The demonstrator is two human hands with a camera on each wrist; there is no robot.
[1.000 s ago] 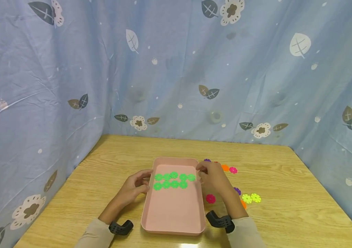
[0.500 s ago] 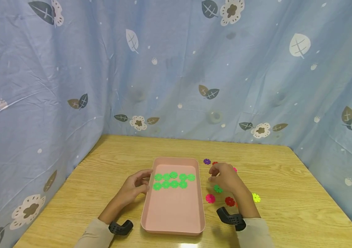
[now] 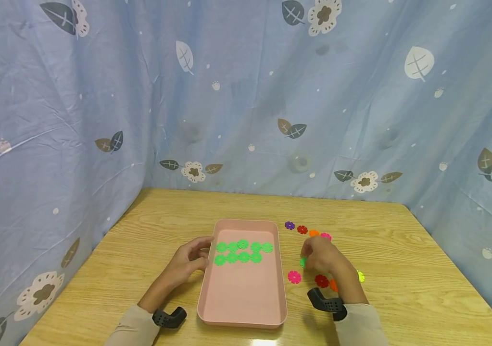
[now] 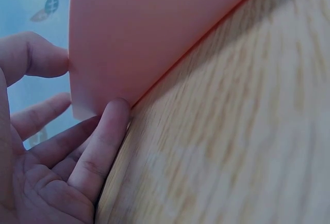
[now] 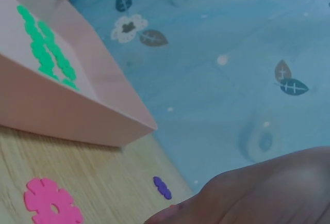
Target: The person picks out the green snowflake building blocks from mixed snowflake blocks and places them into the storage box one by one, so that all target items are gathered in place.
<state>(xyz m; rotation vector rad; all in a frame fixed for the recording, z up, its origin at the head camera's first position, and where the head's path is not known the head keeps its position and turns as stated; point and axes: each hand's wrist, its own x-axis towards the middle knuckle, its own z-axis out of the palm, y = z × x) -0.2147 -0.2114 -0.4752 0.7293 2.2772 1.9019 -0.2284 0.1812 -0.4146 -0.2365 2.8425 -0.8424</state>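
Observation:
A pink tray lies on the table, with several green flower-shaped discs in two rows inside. My left hand rests at its left wall, index finger and thumb at the rim in the head view. In the left wrist view, fingers lie against the tray's outer wall. To the right of the tray, my right hand is low over a green flower disc, mostly covering it. The right wrist view shows only the back of that hand; its fingertips are hidden, and I cannot tell whether they pinch the disc.
Behind the right hand a row of flower discs holds purple, red, orange and pink ones. Nearer lie another pink disc, a red one and an orange one. A curtain hangs behind the table.
My right hand has moved from the tray's right rim to the right and down, onto the loose green disc. The left hand, the tray and the discs inside it stay put.

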